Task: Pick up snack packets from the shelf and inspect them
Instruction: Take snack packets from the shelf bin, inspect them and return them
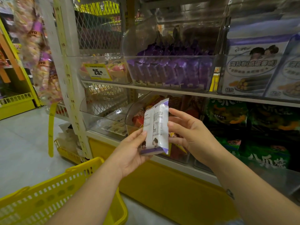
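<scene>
A slim white snack packet (pixel 156 127) with purple ends is held upright in front of the lower shelf, its printed back side facing me. My left hand (pixel 131 151) grips its lower left edge, thumb on the front. My right hand (pixel 186 130) holds its right edge with the fingertips. On the shelf above, a clear bin (pixel 170 72) holds several purple packets of the same kind.
A yellow basket (pixel 53 197) hangs at lower left under my left forearm. White seaweed-roll boxes (pixel 253 69) stand at upper right, green snack bags (pixel 253 124) below them. Red packets sit in a clear bin (pixel 139 117) behind the held packet. Hanging snack strips (pixel 40 54) are at left.
</scene>
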